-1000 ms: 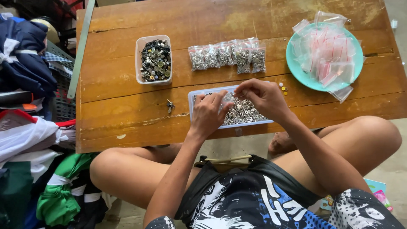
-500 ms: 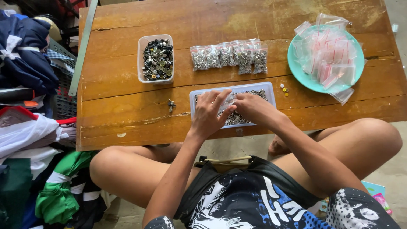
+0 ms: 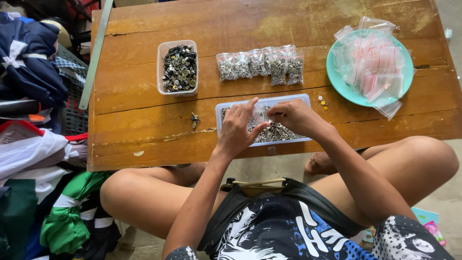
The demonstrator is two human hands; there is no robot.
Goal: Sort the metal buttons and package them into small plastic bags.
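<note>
- A heap of folded clothes point(image 3: 33, 159) (dark blue, white, red and green) is seen on the floor left of the table point(image 3: 139, 130).
- A clear tub point(image 3: 177, 67) of dark and brassy metal fasteners is set on the left part of the table, and a small metal piece point(image 3: 194, 119) lies just below it, apart from everything else.
- A row of small filled bags point(image 3: 260, 65) is laid out behind the tray, near the table's middle.
- The left hand point(image 3: 238, 131) is held over the left half of the shallow white tray point(image 3: 303, 99), its fingers stretched out and slightly curled, the thumb meeting the right hand's fingertips; whether anything is pinched there cannot be told.
- The tray itself lies at the near edge of the table, holding a pile of silvery fasteners point(image 3: 276, 132).
- The right hand point(image 3: 294, 117) is held over the tray's middle, fingers bent inward and closed toward the left thumb (what is held, if anything, is hidden).
- A few tiny loose pieces point(image 3: 323, 101) are scattered just right of the tray.
- A teal plate point(image 3: 337, 79) heaped with empty clear bags point(image 3: 373, 67) is placed at the right end.
</note>
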